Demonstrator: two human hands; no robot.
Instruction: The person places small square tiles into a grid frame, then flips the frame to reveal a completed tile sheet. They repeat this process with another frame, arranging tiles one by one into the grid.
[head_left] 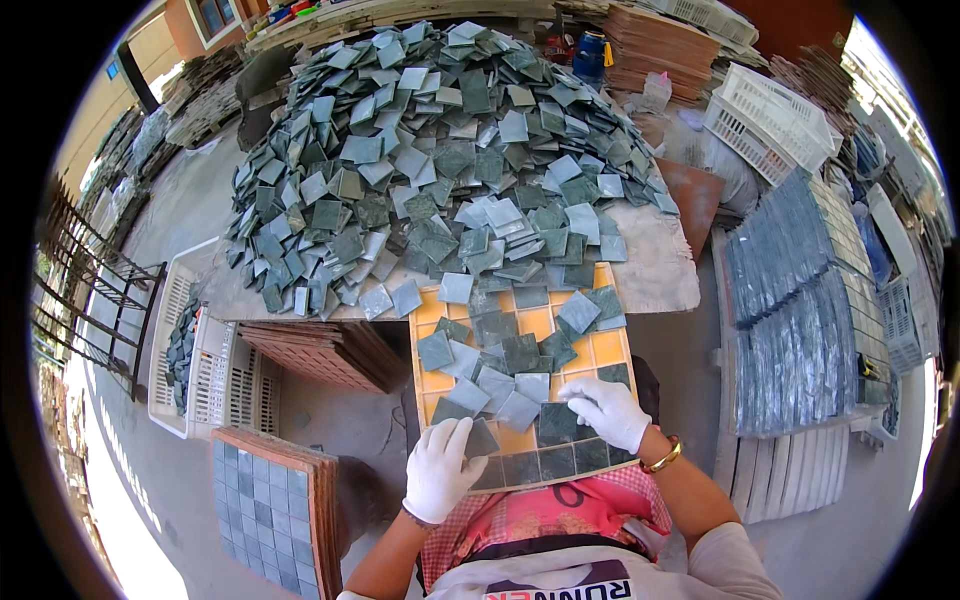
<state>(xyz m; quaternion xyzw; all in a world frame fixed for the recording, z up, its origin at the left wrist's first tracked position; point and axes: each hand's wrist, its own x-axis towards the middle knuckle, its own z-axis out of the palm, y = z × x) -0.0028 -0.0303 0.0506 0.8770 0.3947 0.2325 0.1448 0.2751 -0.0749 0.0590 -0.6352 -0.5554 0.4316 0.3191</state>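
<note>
- Tabletop [655,262]: pale, broad, ahead of the person; most of it lies under a heap of green-grey stone tiles [430,160].
- Gridded yellow tray [605,348]: directly before the person, at the near edge of the tabletop; several cells bare.
- Left hand [440,468]: white glove, at the tray's near left corner, fingers bent, thumb set apart from them. Fingertips appear to touch a tile; cannot tell whether they grip it.
- Right hand [610,412]: white glove, over the tray's right side, fingers curled in, thumb close to them. Small gap at most; cannot tell whether anything is pinched.
- Loose tiles [495,388]: scattered mid-tray, overlapping, turned at odds with the grid; ahead of and between both hands.
- Dark tile [557,425]: second row from the near edge, just left of the right hand, which is the nearer one. Outline about square, so no long axis.
- Grey tile [481,437]: just right of the left fingertips, that hand nearer; skewed to the grid.
</note>
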